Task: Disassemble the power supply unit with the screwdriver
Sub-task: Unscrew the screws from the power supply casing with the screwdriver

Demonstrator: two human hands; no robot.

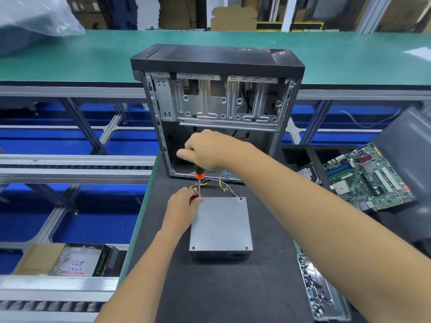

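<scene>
A grey metal power supply unit (221, 227) lies flat on the dark mat, its bundle of coloured wires (219, 184) trailing from the far side. My right hand (206, 150) grips the black-and-orange handle of a screwdriver (199, 175) held upright, its tip at the unit's far left corner. My left hand (184, 203) pinches the shaft near the tip and rests against that corner. Screws show at the other three corners of the lid.
An empty open computer case (217, 108) stands upright just behind the unit. A green motherboard (370, 176) and a grey panel (410, 145) lie at the right. A metal tray of screws (319, 290) sits near right. Conveyor rails and a cardboard box (65, 259) are left.
</scene>
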